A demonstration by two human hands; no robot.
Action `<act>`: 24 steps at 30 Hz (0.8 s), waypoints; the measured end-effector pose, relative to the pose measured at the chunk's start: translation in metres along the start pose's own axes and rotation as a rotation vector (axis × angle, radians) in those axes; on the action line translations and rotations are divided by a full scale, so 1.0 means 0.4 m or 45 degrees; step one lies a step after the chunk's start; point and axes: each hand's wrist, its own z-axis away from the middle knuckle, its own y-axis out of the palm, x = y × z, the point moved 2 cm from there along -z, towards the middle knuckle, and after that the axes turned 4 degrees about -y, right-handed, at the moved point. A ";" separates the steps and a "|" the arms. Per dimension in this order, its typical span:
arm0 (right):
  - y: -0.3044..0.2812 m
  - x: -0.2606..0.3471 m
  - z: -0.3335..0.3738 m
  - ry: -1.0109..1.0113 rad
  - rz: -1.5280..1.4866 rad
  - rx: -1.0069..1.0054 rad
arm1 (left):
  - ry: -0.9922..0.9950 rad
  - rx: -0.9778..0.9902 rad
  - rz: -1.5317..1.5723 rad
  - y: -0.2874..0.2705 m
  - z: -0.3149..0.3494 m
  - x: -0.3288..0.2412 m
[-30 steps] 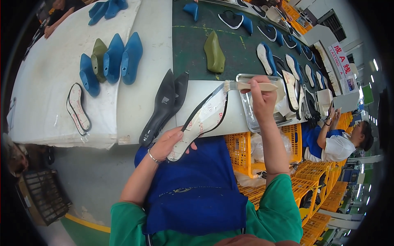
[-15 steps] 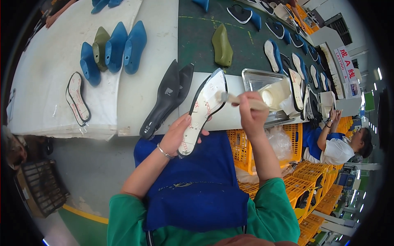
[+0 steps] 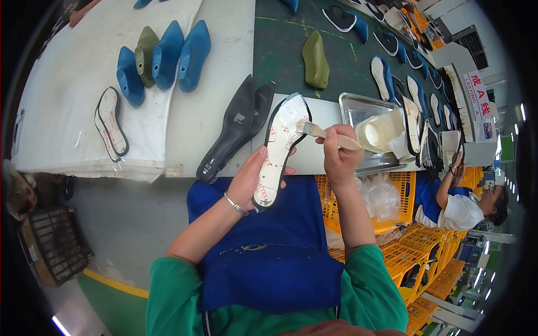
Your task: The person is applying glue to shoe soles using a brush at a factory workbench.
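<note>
My left hand (image 3: 250, 178) is closed round the heel half of a white insole (image 3: 276, 158) with a black edge, its toe pointing away from me. My right hand (image 3: 342, 156) grips the wooden handle of a flat brush (image 3: 313, 130). The bristles touch the insole's front part at its right side. Left of the insole lies a pair of black soles (image 3: 233, 126), one overlapping the other. A metal tray (image 3: 348, 106) stands to the right of the brush, with a cream-coloured container (image 3: 386, 127) tipped on its side in it.
Blue shoe lasts (image 3: 194, 56) and an olive one (image 3: 147, 55) stand at the left, near another insole (image 3: 111, 122). A second olive last (image 3: 316, 60) lies on the green belt (image 3: 280, 47). Yellow crates (image 3: 397, 196) sit below the table's right side, where a co-worker (image 3: 457, 207) stands.
The brush has shifted slightly left and downward on the insole, its bristles now clearly against it. The whole view has moved a little, so the table things sit further right.
</note>
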 end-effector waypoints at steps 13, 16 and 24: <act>0.041 0.016 -0.051 0.125 -0.029 -0.028 | 0.027 -0.083 -0.310 -0.003 0.017 -0.004; 0.039 0.034 -0.019 0.042 -0.059 0.096 | 0.042 -0.099 -0.411 0.000 0.019 -0.009; 0.059 0.110 -0.003 -0.380 0.207 0.233 | 0.067 -0.219 -0.473 -0.016 0.017 0.014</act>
